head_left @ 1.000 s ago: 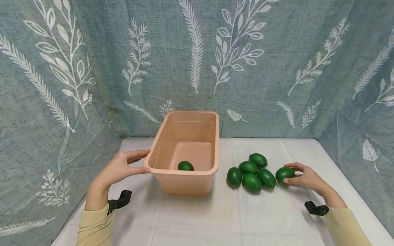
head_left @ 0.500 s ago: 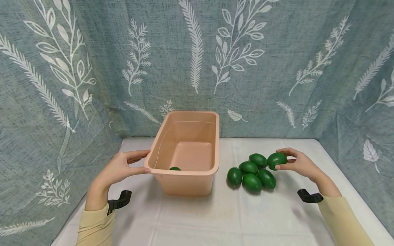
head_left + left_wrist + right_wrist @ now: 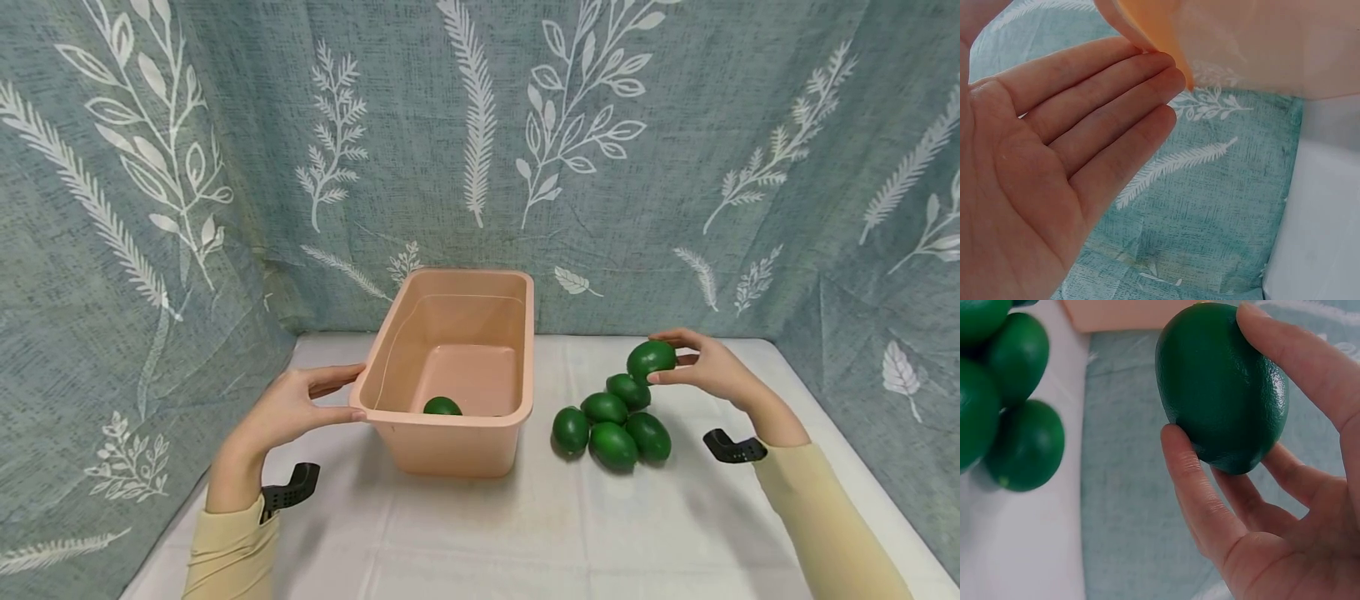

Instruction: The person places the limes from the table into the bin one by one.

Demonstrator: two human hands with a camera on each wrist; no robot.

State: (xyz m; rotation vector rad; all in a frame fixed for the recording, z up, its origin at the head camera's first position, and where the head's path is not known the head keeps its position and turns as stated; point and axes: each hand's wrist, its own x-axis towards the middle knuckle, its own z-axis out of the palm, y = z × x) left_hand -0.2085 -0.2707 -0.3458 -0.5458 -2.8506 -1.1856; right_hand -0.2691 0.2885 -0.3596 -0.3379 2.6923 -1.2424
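My right hand (image 3: 705, 367) holds a green lime (image 3: 1222, 387) between thumb and fingertips, raised over the far end of a lime cluster. Several more limes (image 3: 613, 446) lie close together on the white table, right of the peach plastic bin (image 3: 457, 448). Inside the bin, one lime (image 3: 442, 407) shows partly above the front rim. My left hand (image 3: 300, 404) is at the bin's near left corner, fingertips and thumb tip touching its rim. In the left wrist view, the fingers (image 3: 1116, 103) are straight and lie along the outside of the bin's edge.
A white cloth (image 3: 480, 533) covers the table. Blue-green curtains (image 3: 420, 150) with white leaf prints hang behind and on both sides. A black wrist mount (image 3: 735, 447) sits on the right forearm, another mount (image 3: 291, 487) on the left.
My right hand has lifted a lime from the cluster's right side and carried it up and leftward. The lime in the bin rolled left, then partly back. My left hand stays put.
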